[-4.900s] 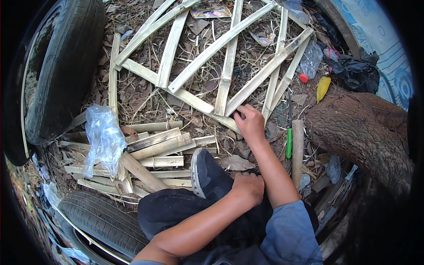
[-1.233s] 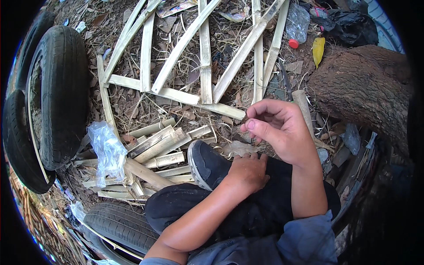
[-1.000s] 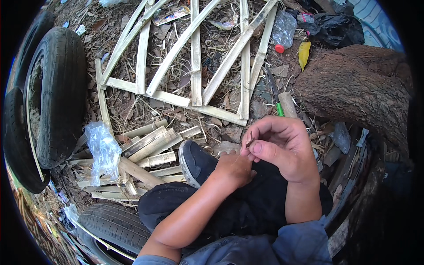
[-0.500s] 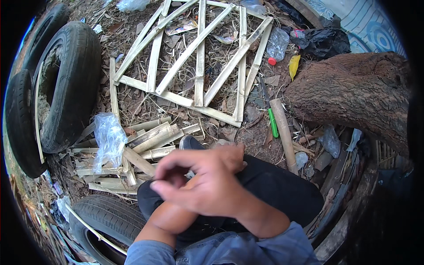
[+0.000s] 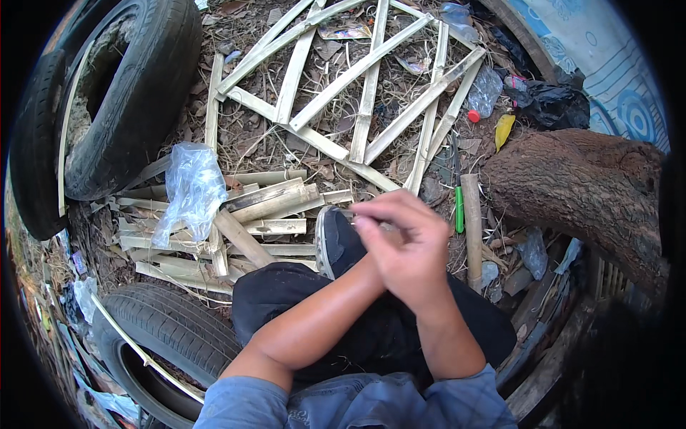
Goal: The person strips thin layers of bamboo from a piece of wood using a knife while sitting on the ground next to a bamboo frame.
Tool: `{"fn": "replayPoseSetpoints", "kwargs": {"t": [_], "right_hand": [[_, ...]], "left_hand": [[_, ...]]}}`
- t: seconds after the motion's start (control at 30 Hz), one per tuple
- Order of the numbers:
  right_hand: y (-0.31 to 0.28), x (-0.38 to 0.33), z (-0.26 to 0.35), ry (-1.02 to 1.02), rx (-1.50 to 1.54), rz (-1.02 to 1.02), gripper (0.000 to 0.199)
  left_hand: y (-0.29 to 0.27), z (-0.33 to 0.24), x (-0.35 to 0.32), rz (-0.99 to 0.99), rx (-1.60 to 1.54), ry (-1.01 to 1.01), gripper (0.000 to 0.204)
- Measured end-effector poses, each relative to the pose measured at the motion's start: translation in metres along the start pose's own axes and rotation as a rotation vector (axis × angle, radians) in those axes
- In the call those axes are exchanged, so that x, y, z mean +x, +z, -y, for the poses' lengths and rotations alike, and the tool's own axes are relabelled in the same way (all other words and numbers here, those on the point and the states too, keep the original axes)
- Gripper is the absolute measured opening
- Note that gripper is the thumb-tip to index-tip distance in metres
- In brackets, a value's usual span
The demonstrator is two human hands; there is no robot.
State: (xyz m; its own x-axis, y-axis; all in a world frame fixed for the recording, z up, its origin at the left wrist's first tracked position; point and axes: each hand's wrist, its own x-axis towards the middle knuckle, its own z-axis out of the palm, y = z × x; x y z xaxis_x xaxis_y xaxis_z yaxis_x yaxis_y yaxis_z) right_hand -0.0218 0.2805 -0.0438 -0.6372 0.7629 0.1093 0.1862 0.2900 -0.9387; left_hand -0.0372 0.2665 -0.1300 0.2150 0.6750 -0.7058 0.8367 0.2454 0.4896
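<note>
My right hand [image 5: 409, 247] is raised over my lap, crossed in front of my left wrist. Its fingers curl in, with thumb and forefinger close together; anything between them is too small to make out. My left hand [image 5: 373, 273] reaches in behind it, and its fingers are mostly hidden. Beyond both hands lies a lattice of flat bamboo strips [image 5: 321, 141] in a zigzag between long rails. To the right of my hands, a green-handled knife [image 5: 459, 209] rests on the ground beside a round wooden stick [image 5: 471, 232].
Split bamboo pieces [image 5: 275, 201] are heaped at left under a clear plastic bag [image 5: 189, 189]. Old tyres [image 5: 153, 93] stand at far left, and another tyre [image 5: 171, 325] lies near my left elbow. A thick tree trunk [image 5: 572, 189] and a plastic bottle [image 5: 486, 91] are at right.
My right hand has swung away from me and to the right, now covering most of my left hand. The view has shifted, and my shoe shows more. The lattice and knife lie as before.
</note>
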Motion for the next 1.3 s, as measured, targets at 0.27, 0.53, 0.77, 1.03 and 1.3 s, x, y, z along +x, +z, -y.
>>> {"fn": "replayPoseSetpoints", "kwargs": {"t": [0.27,0.53,0.77,1.03,1.3], "right_hand": [[-0.053,0.036,-0.14,0.254,-0.334,-0.083,0.01],[-0.025,0.061,-0.216,0.593,0.005,-0.148,0.013],[-0.03,0.053,-0.228,0.679,0.048,-0.046,0.015],[-0.018,0.058,-0.219,0.69,0.24,-0.03,0.014],[-0.012,0.052,-0.237,0.574,0.067,-0.129,0.012]], "left_hand": [[0.02,-0.013,0.017,-0.004,0.005,0.176,0.063],[0.019,-0.009,0.02,0.098,0.013,0.159,0.049],[0.027,-0.011,0.022,0.039,-0.021,0.118,0.043],[0.024,-0.009,0.022,0.064,0.027,0.119,0.042],[0.025,-0.007,0.024,0.089,0.056,0.085,0.043]]}}
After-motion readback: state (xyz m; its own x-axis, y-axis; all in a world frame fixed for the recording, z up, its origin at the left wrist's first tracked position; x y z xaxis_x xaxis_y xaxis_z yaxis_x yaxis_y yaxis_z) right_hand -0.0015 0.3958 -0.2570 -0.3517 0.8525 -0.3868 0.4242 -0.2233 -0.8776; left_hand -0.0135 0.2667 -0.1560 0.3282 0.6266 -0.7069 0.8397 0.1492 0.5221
